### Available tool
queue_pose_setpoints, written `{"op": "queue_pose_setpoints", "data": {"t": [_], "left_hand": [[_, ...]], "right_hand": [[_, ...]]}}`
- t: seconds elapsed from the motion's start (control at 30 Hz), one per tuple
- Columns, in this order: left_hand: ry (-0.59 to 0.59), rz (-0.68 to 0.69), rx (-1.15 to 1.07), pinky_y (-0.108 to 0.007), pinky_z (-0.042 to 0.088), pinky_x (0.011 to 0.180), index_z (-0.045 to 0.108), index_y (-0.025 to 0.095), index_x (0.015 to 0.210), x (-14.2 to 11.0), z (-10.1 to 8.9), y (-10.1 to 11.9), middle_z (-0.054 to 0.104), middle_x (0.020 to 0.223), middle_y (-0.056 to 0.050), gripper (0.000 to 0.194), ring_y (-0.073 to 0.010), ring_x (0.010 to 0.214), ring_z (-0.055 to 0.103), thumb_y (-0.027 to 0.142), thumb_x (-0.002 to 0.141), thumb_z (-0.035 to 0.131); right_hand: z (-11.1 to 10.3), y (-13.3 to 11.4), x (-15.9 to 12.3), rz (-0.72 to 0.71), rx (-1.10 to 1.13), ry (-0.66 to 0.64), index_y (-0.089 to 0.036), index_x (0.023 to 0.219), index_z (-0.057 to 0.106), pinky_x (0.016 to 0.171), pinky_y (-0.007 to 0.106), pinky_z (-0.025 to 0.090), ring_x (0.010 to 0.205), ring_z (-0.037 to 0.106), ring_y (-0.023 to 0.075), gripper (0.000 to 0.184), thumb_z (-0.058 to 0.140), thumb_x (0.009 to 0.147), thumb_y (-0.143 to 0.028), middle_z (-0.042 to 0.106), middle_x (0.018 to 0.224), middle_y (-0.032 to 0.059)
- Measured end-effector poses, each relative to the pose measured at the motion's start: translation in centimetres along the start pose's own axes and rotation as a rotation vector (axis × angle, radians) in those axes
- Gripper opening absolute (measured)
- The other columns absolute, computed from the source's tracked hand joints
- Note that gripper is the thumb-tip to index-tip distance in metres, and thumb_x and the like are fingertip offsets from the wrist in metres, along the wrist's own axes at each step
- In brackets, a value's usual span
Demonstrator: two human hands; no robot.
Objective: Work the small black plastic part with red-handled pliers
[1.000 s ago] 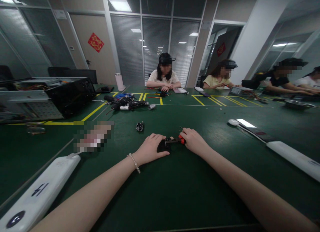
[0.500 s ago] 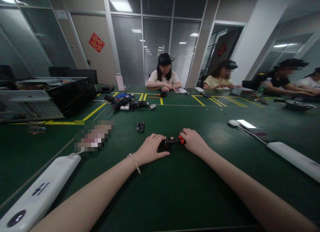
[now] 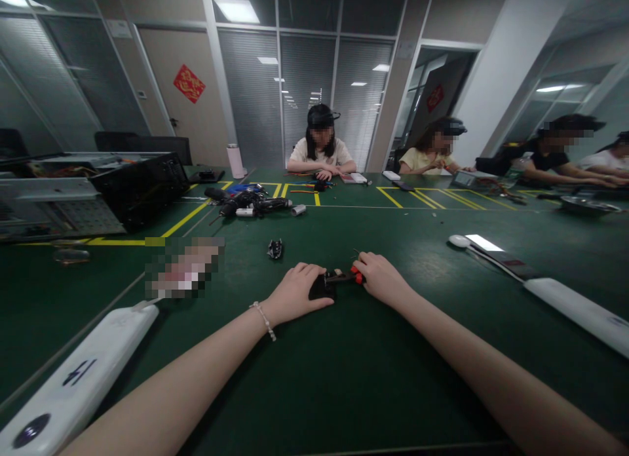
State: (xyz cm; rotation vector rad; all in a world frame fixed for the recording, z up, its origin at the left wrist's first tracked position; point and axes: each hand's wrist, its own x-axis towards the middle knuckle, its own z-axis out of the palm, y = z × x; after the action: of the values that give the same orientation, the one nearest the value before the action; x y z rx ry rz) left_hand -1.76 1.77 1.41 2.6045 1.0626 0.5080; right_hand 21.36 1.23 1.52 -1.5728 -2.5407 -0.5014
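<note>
Near the middle of the green table, my left hand (image 3: 298, 292) is closed around a small black block-like part (image 3: 323, 288), thumb on the near side and fingers on the far side. My right hand (image 3: 381, 277) grips the red handles of a pair of pliers (image 3: 346, 278). Their dark jaws point left and meet the black part; whether they are clamped on it cannot be made out. A pale bit shows at the top of the part. Beyond my left hand lies a small black-and-silver component (image 3: 275, 249), touched by neither hand.
Long white devices lie at left (image 3: 81, 377) and right (image 3: 574, 305). An opened computer case (image 3: 142, 190) stands at the far left. A cluster of cables and tools (image 3: 255, 202) lies ahead, near a pink bottle (image 3: 236, 161). Several people sit along the far side.
My hands, the pliers and the black part hold almost the same position. Across the table, one person's head has shifted slightly to the left.
</note>
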Motion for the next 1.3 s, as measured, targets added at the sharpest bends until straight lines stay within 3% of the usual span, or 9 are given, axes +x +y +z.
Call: {"op": "queue_pose_setpoints", "data": {"t": [1.3], "left_hand": [[0.026, 0.028, 0.026, -0.039, 0.037, 0.086, 0.043, 0.021, 0.115, 0.0, 0.1, -0.07, 0.05, 0.116, -0.006, 0.057, -0.0253, 0.104, 0.043, 0.058, 0.073, 0.051]], "right_hand": [[0.26, 0.05, 0.11, 0.011, -0.016, -0.008, -0.013, 0.092, 0.058, 0.071, 0.03, 0.037, 0.083, 0.049, 0.0195, 0.027, 0.049, 0.067, -0.007, 0.054, 0.093, 0.0099]]}}
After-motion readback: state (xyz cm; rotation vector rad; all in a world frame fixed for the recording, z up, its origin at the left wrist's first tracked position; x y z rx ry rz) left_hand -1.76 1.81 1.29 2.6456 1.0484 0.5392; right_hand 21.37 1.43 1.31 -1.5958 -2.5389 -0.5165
